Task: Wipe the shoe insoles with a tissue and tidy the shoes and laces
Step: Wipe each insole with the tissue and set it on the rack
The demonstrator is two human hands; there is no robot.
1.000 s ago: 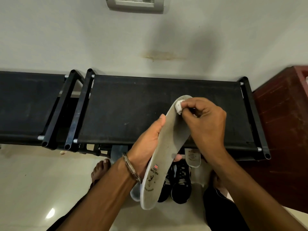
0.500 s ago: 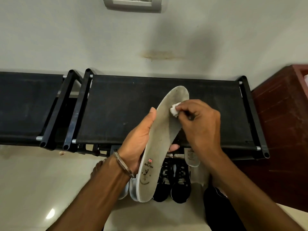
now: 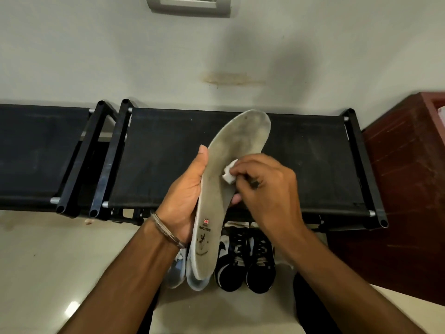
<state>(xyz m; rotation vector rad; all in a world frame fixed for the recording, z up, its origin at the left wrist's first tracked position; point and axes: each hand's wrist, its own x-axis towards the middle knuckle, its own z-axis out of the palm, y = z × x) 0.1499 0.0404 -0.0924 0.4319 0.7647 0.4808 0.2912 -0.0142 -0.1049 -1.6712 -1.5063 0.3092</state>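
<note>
Your right hand (image 3: 265,189) pinches a small wad of tissue (image 3: 230,172) against the middle of the insole (image 3: 221,184), fingers curled tight around it. Your left hand (image 3: 185,201) grips the insole from its left edge, thumb up along the side and a fingertip showing past the right edge — so the insole stands nearly upright in the air, toe end up, heel end down, in front of the black shoe rack (image 3: 168,153).

The risk here is in the grip and the wad. The insole is thin and looks flexible; press hard with the tissue away from where your left hand backs it and it will likely bow or twist out of your fingers and drop onto the shoes below. The tissue is small and may shred or ball up on the greyed toe area, leaving lint instead of lifting dirt. Support the insole behind the spot you rub.

Below your hands, on the floor (image 3: 48,261), a pair of black-and-white sneakers (image 3: 245,263) stands side by side with laces loose, and pale blue-grey shoes (image 3: 185,273) sit just beside them on the left, partly hidden by the insole's heel. A reddish-brown cabinet (image 3: 404,189) stands right of the rack — nothing blocks your wiping stroke.
</note>
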